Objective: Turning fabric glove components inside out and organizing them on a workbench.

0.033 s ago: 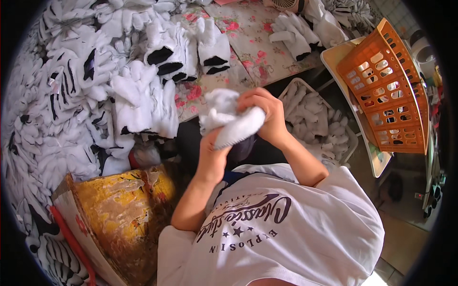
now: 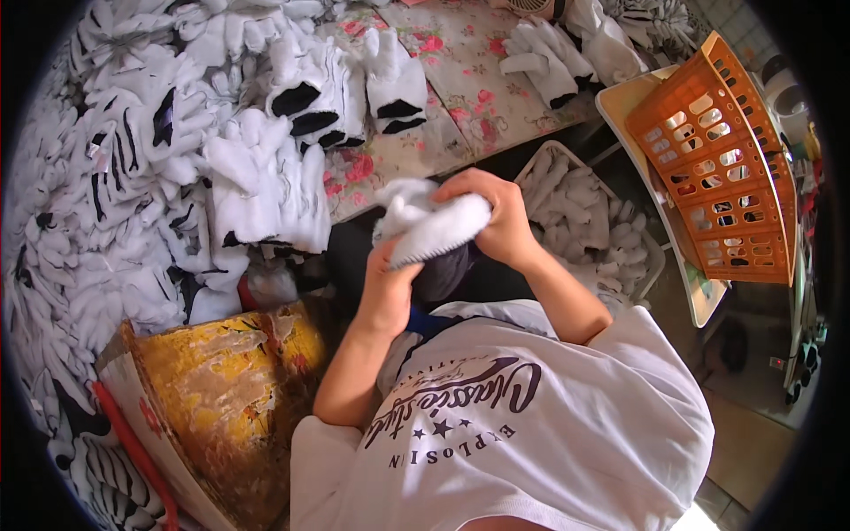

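Both my hands are at chest height over the table's near edge, closed on one bundle of white knitted gloves [image 2: 434,228]. My left hand [image 2: 390,288] grips the bundle's lower end from below. My right hand [image 2: 500,219] wraps over its upper right side. A dark object shows just under the bundle, mostly hidden. Stacks of white gloves with black cuffs [image 2: 336,97] lie on the floral tablecloth [image 2: 460,75] just beyond my hands.
A big heap of white gloves [image 2: 106,203] covers the left side. A worn yellow sack [image 2: 221,380] stands open at lower left. A shallow tray of white gloves [image 2: 584,212] sits right of my hands, and an orange plastic basket [image 2: 717,159] lies tilted beyond it.
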The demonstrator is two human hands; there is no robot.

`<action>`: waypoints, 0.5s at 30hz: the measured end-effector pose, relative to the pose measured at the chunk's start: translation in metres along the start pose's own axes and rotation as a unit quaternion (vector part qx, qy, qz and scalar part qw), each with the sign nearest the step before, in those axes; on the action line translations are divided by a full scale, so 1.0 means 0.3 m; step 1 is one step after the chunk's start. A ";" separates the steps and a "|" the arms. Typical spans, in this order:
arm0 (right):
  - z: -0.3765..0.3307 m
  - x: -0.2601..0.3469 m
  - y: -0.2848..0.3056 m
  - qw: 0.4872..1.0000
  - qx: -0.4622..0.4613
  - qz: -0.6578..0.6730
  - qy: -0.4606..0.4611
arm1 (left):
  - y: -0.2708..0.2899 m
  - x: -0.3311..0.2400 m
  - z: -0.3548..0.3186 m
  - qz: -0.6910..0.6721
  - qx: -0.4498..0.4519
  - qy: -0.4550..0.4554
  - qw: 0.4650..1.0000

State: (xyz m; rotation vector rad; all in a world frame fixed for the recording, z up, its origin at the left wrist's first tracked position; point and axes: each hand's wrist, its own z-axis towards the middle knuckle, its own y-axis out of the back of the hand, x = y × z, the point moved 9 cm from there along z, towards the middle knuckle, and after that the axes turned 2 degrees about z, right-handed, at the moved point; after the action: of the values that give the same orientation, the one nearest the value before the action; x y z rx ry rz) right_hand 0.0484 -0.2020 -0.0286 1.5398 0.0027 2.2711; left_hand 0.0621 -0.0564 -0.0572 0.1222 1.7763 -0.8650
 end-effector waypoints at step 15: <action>-0.204 -0.131 -0.195 0.593 0.108 0.741 -0.297 | -0.075 0.153 -0.037 -0.408 0.080 0.263 0.871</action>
State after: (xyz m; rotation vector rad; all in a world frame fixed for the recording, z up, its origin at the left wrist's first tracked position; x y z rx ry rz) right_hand 0.0249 -0.1475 -0.1007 3.0085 -1.9309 2.3691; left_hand 0.0245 -0.0809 -0.0844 -0.3523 2.2953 -1.7128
